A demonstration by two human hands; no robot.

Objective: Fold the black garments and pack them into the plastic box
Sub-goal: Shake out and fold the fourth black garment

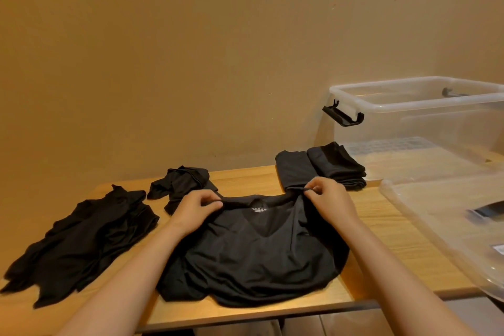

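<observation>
a white neck print [259, 210] inside the black shirt [259, 254], too blurred to read.

Warm, dim indoor light; soft focus; wide-angle bend.
Orange-yellow cast all over. The plain beige wall [191, 49] is palest just above-left of the clear rectangular plastic box [409, 108] and darkens far left of the box. Faint soft shadow on the wall just left of the box. Pale sheen along the box rim. The black V-neck fabric shirt [259, 248], below-left of the box, reads near-solid black with folds barely showing. The front edge of the light wooden table [245, 180], below-left of the box, bows from lens distortion. Whole frame slightly soft, with compression smear.
</observation>
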